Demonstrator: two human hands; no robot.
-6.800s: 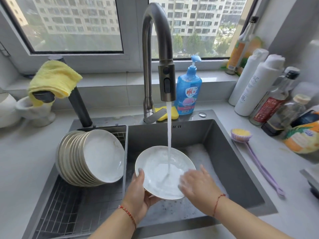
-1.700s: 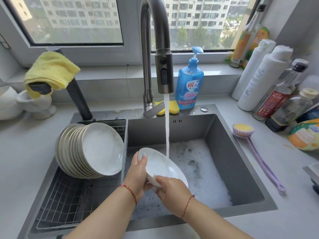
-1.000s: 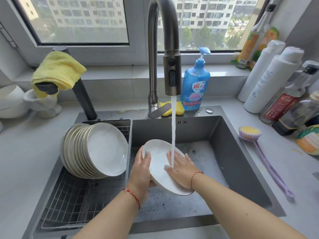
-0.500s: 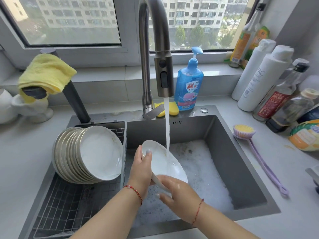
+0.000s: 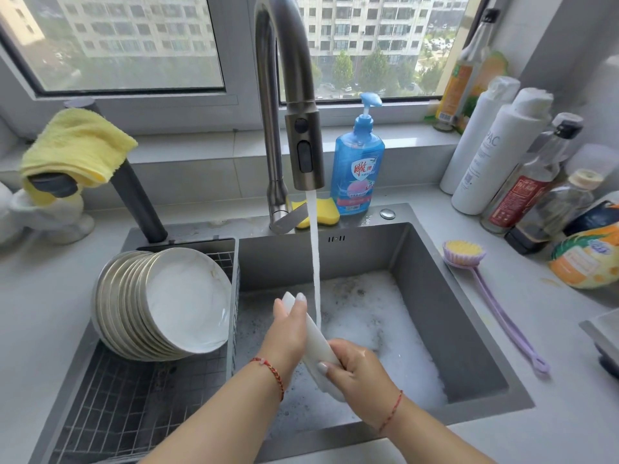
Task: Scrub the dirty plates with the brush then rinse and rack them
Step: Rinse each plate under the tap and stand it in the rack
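A white plate point(image 5: 316, 343) stands almost edge-on to me over the foamy sink, right beside the water stream point(image 5: 315, 262). My left hand point(image 5: 288, 329) lies against its left face, fingertips curled over the top rim. My right hand point(image 5: 355, 366) grips the lower rim, thumb on the near side. Several white plates point(image 5: 181, 299) lean stacked in the wire rack point(image 5: 134, 403) on the left. The purple brush point(image 5: 469, 259) with yellow bristles lies on the counter right of the sink, away from both hands.
The tall faucet point(image 5: 301, 139) runs above the sink point(image 5: 435, 296). A blue soap bottle point(image 5: 358, 169) and yellow sponge point(image 5: 326, 212) sit behind the basin. Several bottles point(image 5: 502, 155) crowd the right counter. A yellow cloth point(image 5: 73, 145) hangs at the back left.
The plate has turned from tilted open-face to nearly edge-on. My right hand shifted from under it to gripping the lower rim. Water now runs past its right side.
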